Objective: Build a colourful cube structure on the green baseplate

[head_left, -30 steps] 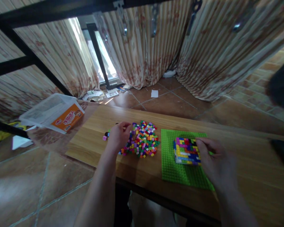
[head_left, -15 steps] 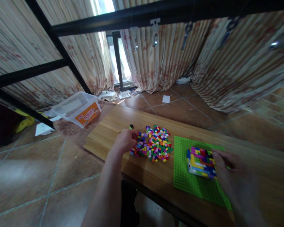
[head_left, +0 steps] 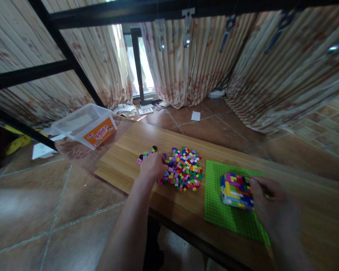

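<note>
A loose pile of small toy building bricks (head_left: 186,169) in many colours lies on the wooden bench. My left hand (head_left: 154,166) is at the pile's left side with fingers curled down; the fingertips are partly hidden, and what they pinch cannot be made out. To the right, a green baseplate (head_left: 214,210) lies flat. Over it is a block of joined toy bricks (head_left: 235,192), layered in yellow, white, blue, red and purple. My right hand (head_left: 271,199) grips this block at its right edge, thumb toward me; the other fingers are partly hidden and blurred.
Several odd pieces, some black and pink, (head_left: 147,153) lie left of the pile. A clear plastic tub (head_left: 84,124) with an orange label stands beyond the bench's left end. A black metal frame (head_left: 124,17) with hanging metal tools (head_left: 188,30) crosses above.
My left hand has shifted slightly right over the pile, uncovering the odd pieces on its left. My right hand stays at the brick block. The whole view has tilted a little.
</note>
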Motion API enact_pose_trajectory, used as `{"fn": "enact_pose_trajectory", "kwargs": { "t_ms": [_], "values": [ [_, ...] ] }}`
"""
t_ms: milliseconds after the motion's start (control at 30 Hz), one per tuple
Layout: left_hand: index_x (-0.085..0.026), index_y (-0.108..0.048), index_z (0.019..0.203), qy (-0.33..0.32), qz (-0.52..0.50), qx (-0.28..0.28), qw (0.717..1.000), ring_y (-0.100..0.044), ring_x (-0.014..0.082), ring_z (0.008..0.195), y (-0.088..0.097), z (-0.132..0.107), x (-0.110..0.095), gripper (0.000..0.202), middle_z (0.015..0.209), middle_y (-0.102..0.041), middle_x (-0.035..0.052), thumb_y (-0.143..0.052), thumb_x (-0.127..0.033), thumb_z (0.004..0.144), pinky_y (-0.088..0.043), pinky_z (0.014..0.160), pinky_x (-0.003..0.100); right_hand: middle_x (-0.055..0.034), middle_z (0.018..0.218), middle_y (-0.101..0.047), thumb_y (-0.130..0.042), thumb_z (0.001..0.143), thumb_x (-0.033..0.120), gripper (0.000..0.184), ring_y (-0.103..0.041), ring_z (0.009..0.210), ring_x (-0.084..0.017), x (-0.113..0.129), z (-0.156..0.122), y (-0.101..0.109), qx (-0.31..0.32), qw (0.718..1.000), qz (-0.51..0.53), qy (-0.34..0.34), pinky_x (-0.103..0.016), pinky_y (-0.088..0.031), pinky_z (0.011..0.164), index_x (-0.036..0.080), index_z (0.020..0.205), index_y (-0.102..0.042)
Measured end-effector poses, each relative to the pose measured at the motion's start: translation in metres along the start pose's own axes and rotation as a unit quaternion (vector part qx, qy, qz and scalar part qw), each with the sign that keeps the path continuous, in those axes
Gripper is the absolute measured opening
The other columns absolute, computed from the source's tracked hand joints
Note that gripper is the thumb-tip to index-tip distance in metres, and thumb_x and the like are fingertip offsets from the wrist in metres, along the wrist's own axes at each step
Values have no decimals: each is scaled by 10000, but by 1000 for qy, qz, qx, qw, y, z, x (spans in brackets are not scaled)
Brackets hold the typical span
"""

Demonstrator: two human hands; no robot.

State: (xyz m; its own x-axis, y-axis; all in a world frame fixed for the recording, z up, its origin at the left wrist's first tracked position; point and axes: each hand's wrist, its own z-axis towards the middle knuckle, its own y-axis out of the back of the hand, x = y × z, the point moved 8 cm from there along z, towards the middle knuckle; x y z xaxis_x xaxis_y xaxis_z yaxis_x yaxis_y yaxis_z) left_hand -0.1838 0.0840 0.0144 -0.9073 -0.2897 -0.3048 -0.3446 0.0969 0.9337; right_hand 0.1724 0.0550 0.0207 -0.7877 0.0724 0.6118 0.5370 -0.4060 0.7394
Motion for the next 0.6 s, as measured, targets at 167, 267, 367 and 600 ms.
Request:
{"fn": "enact_pose_trajectory", "kwargs": {
  "t_ms": [167, 267, 367, 600],
  "values": [
    [-218, -735, 937, -5, -8, 0, 1000, -662, 250, 939, -2, 3, 2, 274, 969, -740, 86, -590, -170, 709, -489, 774, 322, -98, 973, -721, -487, 819, 487, 369, -670, 881, -299, 2, 1, 0, -5, 1000, 12, 5, -450, -500, 812, 198, 887, -708],
    [-213, -730, 976, 3, -24, -20, 999, -666, 243, 938, 2, 5, 7, 312, 991, -740, 86, -534, -138, 745, -483, 793, 324, -102, 985, -715, -489, 825, 487, 363, -663, 901, -302, 1, 1, -1, -5, 1000, 14, 11, -459, -493, 835, 201, 882, -705],
    [-205, -729, 979, 7, -43, -53, 998, -669, 243, 918, 9, 6, 9, 293, 985, -740, 87, -511, -160, 788, -485, 788, 329, -98, 983, -709, -493, 831, 479, 347, -661, 894, -290, -2, 1, -3, -2, 999, 26, 19, -445, -497, 829, 205, 886, -699],
    [-179, -684, 1144, -15, -46, -111, 993, -641, 243, 1003, 11, 14, 10, 405, 1134, -683, 113, -493, -103, 794, -483, 865, 340, -80, 970, -704, -512, 827, 485, 328, -655, 890, -268, -2, 1, -5, -7, 999, 39, 25, -432, -492, 852, 220, 868, -700]
  ]
}}
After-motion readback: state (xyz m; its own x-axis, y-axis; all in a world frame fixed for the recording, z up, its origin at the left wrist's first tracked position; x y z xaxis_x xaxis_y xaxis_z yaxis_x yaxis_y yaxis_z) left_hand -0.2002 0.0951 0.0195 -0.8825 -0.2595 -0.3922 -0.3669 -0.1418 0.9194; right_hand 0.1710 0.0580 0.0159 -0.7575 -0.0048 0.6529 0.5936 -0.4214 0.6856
